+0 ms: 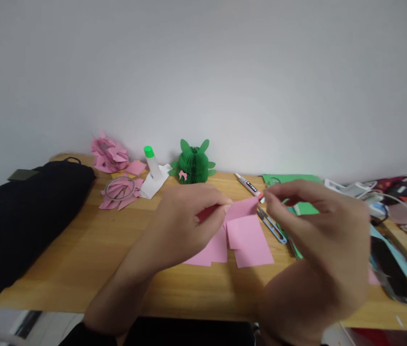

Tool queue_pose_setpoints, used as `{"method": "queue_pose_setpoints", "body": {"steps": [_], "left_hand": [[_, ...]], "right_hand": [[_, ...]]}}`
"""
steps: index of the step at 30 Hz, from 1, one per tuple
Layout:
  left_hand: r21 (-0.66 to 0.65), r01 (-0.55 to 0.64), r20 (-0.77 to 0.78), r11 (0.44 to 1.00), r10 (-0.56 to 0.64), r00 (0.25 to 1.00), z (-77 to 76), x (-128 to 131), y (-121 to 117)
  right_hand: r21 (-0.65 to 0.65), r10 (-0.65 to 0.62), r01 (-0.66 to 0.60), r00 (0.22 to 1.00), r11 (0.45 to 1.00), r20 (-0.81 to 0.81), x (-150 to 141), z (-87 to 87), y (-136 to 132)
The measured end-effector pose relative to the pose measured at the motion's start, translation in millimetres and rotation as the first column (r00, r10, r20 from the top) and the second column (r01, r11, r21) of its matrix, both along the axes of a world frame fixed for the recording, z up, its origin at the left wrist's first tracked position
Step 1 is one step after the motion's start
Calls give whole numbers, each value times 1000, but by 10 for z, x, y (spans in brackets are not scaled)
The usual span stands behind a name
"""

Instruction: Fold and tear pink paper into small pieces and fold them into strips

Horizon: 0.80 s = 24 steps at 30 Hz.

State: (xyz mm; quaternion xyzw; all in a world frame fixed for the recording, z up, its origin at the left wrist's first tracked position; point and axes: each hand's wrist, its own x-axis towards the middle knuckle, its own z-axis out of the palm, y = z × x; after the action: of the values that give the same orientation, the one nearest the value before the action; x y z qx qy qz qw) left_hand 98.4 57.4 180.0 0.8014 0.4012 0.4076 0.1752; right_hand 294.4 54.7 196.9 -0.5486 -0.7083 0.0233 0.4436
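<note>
A folded piece of pink paper (pixel 242 208) is raised above the table, its left end pinched between the thumb and forefinger of my left hand (pixel 192 223). My right hand (pixel 318 230) is just right of that paper, thumb and forefinger brought together near its right edge. A narrow gap seems to lie between them, and whatever those fingertips hold is too small to make out. Below lie several pink paper squares (pixel 253 242), partly covered by my left hand. Blue-handled thread snips (pixel 272 226) rest on the table between the squares and my right hand.
Behind are a green paper cactus (pixel 193 166), a glue stick (pixel 153 163), a glue tube (pixel 250 187) and green sheets (pixel 307 207). Pink scraps (pixel 109 154) and a round ring (pixel 120 187) lie left, near a black bag (pixel 33 206). A phone (pixel 394 269) and clutter fill the right.
</note>
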Motion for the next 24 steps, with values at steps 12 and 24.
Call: {"method": "queue_pose_setpoints", "body": {"steps": [12,24], "left_hand": [[-44,51,94,998,-47,994,69,-22,7],[-47,147,152,988,-138,979,23,17,-19]], "right_hand": [[-92,269,-291,943,952,-197,-61,8,-42],[4,383,-383,924,924,9,-147,66,-104]]}}
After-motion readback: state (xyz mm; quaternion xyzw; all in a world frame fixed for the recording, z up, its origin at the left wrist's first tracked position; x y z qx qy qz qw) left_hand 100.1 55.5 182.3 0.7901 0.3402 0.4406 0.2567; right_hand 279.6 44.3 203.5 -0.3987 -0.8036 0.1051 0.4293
